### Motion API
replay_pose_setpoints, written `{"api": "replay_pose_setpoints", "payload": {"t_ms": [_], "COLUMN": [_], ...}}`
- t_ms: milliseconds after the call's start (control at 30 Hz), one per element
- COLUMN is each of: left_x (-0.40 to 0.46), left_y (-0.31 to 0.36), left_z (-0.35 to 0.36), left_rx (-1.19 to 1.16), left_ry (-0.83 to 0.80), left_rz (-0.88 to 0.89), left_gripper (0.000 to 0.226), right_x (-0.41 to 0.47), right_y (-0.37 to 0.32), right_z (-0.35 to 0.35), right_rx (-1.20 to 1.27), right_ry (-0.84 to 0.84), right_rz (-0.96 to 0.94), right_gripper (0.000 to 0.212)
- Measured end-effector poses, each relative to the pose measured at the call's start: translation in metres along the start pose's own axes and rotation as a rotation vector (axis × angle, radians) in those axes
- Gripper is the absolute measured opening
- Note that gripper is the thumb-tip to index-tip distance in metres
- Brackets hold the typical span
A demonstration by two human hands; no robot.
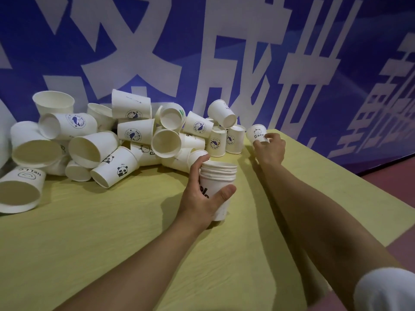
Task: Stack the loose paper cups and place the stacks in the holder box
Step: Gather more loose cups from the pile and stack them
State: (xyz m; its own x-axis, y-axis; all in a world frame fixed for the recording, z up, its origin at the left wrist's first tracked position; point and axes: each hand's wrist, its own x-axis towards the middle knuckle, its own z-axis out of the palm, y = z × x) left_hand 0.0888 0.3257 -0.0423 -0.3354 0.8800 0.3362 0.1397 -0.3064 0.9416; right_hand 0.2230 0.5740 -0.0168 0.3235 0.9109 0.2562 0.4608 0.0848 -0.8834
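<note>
- The left hand [203, 196] grips a stack of cups [219, 182], fingers and thumb curled round its side; the stack stands upright on the table [101, 232], toward the middle.
- The right hand [270, 149] reaches toward the far right corner, its fingers curled round a single cup [257, 133] marked with a bear, which sits close to the wall [314, 63].
- The pile of loose cups [107, 140] lies along the far edge, from the left side to just beside the bear cup; most lie on their sides, a few stand.
- The holder box is not in view.
- To do this step well, I would lift the bear cup clear, turn it mouth up, and drop it straight into the stack while the left hand keeps the stack steady.
- The right edge runs close under the right arm, so a knocked cup could roll off there.
- The near half of the table gives open room for moving the stack.
</note>
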Motion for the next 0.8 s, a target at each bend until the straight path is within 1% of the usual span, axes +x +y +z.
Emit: {"api": "replay_pose_setpoints", "payload": {"t_ms": [67,133,267,367,433,500,567,633,733,800], "left_x": [-0.001,-0.002,-0.007,-0.011,-0.012,-0.013,-0.014,-0.015,-0.013,-0.012], "left_y": [0.001,0.003,0.007,0.01,0.011,0.012,0.012,0.012,0.01,0.008], "left_z": [0.0,0.001,0.003,0.004,0.004,0.003,0.002,0.002,0.002,0.002], "left_rx": [-0.002,-0.009,0.003,0.019,0.033,0.053,0.076,0.099,0.121,0.115], "left_ry": [-0.01,-0.023,-0.094,-0.164,-0.177,-0.164,-0.152,-0.154,-0.145,-0.144], "left_rz": [0.008,0.015,0.03,0.027,0.027,0.02,0.015,0.019,0.036,0.035], "left_gripper": [0.081,0.079,0.082,0.093,0.104,0.113,0.12,0.124,0.125,0.125], "right_x": [-0.019,-0.047,-0.113,-0.149,-0.162,-0.169,-0.174,-0.175,-0.175,-0.173], "right_y": [-0.001,-0.005,-0.018,-0.032,-0.04,-0.047,-0.052,-0.056,-0.06,-0.06], "right_z": [-0.018,-0.039,-0.081,-0.107,-0.117,-0.121,-0.124,-0.126,-0.126,-0.124], "right_rx": [0.113,0.284,0.48,0.555,0.527,0.448,0.341,0.264,0.197,0.163], "right_ry": [0.028,-0.019,-0.246,-0.447,-0.55,-0.623,-0.664,-0.702,-0.775,-0.775], "right_rz": [0.029,0.052,-0.05,-0.107,-0.144,-0.183,-0.23,-0.28,-0.308,-0.326], "right_gripper": [0.045,0.044,0.042,0.054,0.067,0.08,0.086,0.086,0.076,0.074]}}
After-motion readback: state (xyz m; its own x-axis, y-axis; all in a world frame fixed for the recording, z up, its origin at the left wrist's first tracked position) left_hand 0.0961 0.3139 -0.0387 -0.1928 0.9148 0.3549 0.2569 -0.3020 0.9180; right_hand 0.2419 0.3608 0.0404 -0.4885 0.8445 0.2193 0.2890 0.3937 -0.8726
